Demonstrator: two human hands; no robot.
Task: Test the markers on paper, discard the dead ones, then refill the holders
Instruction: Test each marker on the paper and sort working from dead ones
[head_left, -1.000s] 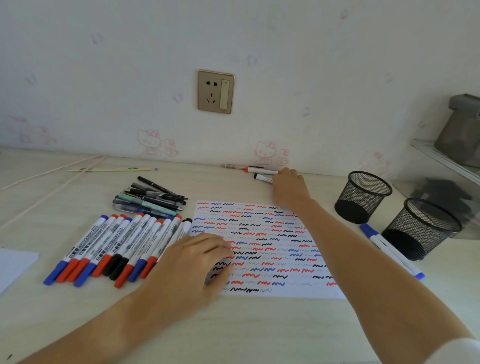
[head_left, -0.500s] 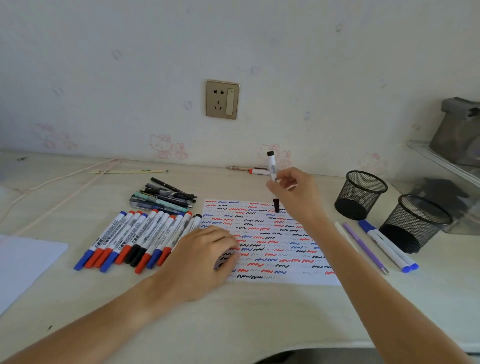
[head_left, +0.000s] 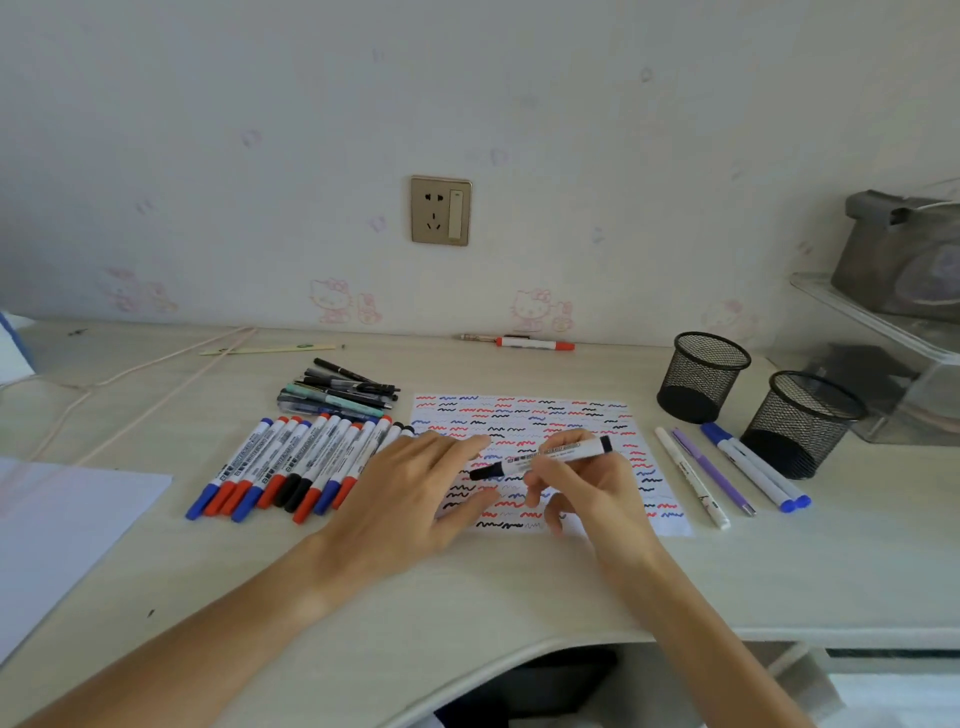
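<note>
The right hand (head_left: 587, 488) is gripping a black marker (head_left: 540, 458) over the paper (head_left: 597, 415), thumb and fingers curled round its barrel. The marker is lying nearly level above the sheet's middle, black cap pointing left toward the left hand (head_left: 415, 493), black end pointing right (whether the cap is seated fully I cannot tell). The left hand is resting flat on the paper's left edge, fingers relaxed and spread, holding nothing; its fingertips are reaching close to the marker's cap.

The paper is lying on the desk (head_left: 467, 597), covered in rows of red, blue and black squiggles. Just left of the paper a row of markers (head_left: 291, 467) is lying side by side, caps blue, red and black, and behind that row, up-left of the paper, a pile of pens (head_left: 337, 395) is sitting. Behind the paper, by the wall, a red marker (head_left: 535, 343) is lying alone. Just right of the paper are a white pen (head_left: 691, 478) and a purple pen (head_left: 711, 473), then two blue markers (head_left: 753, 470). Right of and behind the paper two black mesh holders (head_left: 701, 376) are standing upright, one nearer (head_left: 802, 423) beside the blue markers.
</note>
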